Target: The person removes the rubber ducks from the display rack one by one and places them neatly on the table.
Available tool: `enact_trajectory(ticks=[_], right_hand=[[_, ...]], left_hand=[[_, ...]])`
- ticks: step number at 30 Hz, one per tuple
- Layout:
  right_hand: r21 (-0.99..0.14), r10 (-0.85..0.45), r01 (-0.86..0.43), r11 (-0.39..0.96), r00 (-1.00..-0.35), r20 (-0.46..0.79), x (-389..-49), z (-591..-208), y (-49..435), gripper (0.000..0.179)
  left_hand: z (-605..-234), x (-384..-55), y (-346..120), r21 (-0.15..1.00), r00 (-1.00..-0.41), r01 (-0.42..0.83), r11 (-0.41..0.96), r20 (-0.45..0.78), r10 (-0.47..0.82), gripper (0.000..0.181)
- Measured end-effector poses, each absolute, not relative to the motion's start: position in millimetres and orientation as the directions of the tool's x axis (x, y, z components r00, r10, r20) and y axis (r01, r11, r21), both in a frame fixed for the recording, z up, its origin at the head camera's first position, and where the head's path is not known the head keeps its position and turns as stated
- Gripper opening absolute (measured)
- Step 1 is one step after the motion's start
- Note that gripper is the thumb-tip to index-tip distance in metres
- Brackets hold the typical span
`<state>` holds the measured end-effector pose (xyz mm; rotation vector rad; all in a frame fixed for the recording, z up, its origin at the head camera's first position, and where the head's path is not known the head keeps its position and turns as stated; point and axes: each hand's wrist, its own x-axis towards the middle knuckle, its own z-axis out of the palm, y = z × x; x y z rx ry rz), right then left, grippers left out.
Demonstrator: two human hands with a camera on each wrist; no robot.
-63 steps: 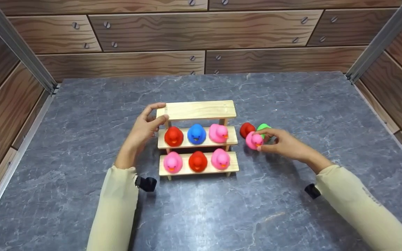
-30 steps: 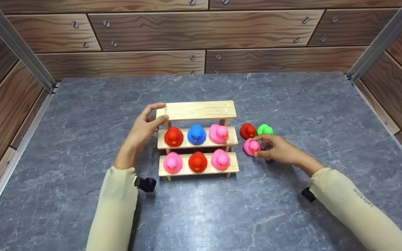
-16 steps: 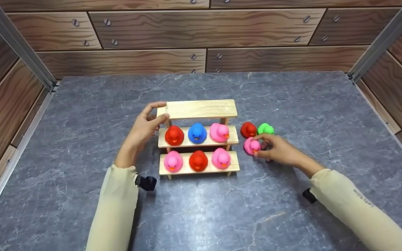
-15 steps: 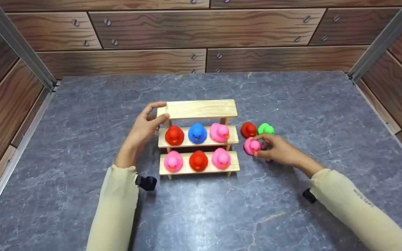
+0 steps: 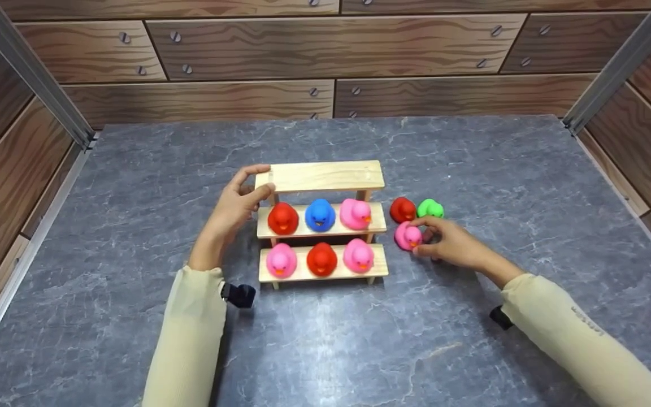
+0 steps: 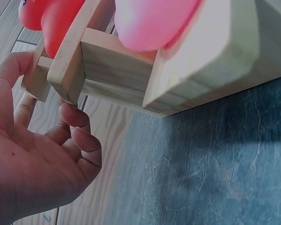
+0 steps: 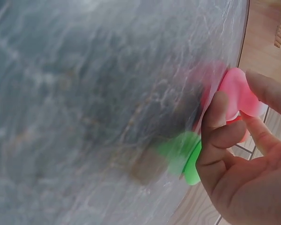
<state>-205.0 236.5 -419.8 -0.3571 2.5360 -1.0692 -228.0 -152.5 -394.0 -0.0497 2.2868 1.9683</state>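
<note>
A three-tier wooden rack stands on the table, its top shelf bare. My left hand grips the left end of that shelf, thumb on the near edge; the left wrist view shows the other fingers curled beneath. To the right of the rack, my right hand pinches a pink rubber duck between thumb and fingers, down at the tabletop. Just behind it sit a red rubber duck and a green rubber duck. In the right wrist view, my fingers partly cover the pink duck.
The middle shelf carries a red duck, a blue duck and a pink duck. On the bottom shelf are a pink duck, a red duck and another pink duck. Wood-patterned walls enclose the grey marbled table.
Compared with two seconds ago, my right hand has brought the pink duck slightly left and nearer, uncovering more of the green duck. Over the last second both hands have stayed nearly still.
</note>
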Motion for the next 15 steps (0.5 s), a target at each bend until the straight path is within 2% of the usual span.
enact_trajectory(ticks=[9, 15], right_hand=[[-0.694, -0.326, -0.085, 0.715, -0.919, -0.224, -205.2, -410.8, 238.0, 0.051], [-0.7, -0.334, -0.123, 0.703, -0.927, -0.172, -202.9, -398.8, 235.2, 0.052]], left_hand=[[-393.8, -227.6, -152.4, 0.982, -0.991, -0.114, 0.151, -0.123, 0.05, 0.044], [-393.7, -227.9, -151.7, 0.983, -0.992, -0.106, 0.149, -0.115, 0.047, 0.044]])
